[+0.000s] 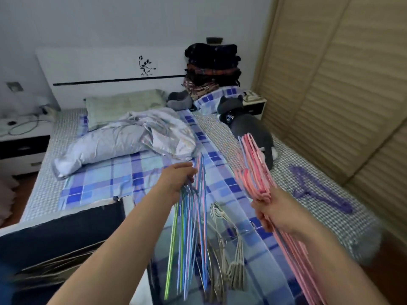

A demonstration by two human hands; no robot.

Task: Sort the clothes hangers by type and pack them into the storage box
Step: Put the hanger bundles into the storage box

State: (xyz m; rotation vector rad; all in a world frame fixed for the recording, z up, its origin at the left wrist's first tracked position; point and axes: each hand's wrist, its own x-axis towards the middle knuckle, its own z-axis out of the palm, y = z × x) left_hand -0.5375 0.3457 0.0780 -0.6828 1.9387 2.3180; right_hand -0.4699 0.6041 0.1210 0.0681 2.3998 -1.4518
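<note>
Over the bed (99,181), the left hand (179,178) grips a bundle of thin coloured wire hangers (189,238) while the right hand (274,213) clutches pink plastic hangers (253,168).

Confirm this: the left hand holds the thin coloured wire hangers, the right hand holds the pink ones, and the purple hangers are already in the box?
Not quite. In the head view the purple hangers lie on the bed, not in the box. The rest stands.

A bundle of thin wire hangers (189,234) in green, blue and pink hangs above the bed's foot edge. Pink plastic hangers (255,168) stand fanned upright. White hangers (229,249) and purple hangers (317,190) lie on the bed, the purple near its right edge. A dark storage box (66,230) sits at the foot's left corner.
</note>
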